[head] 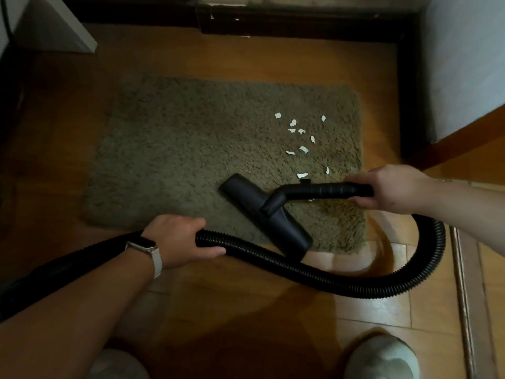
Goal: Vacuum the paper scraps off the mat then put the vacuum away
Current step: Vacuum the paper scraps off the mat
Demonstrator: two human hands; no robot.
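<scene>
Nozzle on the mat, scraps just ahead

The black floor nozzle point(266, 214) lies at a slant on the near right part of the shaggy olive mat point(177, 149). The paper scraps point(300, 132) are scattered on the mat's right side, beyond the nozzle. The nearest ones sit just beside the rigid tube point(322, 189), and one shows beneath it.

The right hand point(390, 187) has its fingers point(355, 177) wrapped round the tube's end. The left hand point(177, 242), with a wristwatch point(147, 248), has its fingers point(196, 222) curled round the corrugated hose point(355, 285), which loops across the wooden floor point(246, 324).

The step in hand looks like the sweep itself, barely begun. To do it well:
- Square the nozzle so its mouth sits flat on the pile.
- Work it slowly away from the body through the cluster in overlapping passes, since long pile probably grips thin paper.
- Let the left hand feed slack, so the hose neither tugs the nozzle askew nor drags the mat, which could slide or bunch on polished boards.

No brand, label or writing can be read on the vacuum parts or the watch.
</scene>
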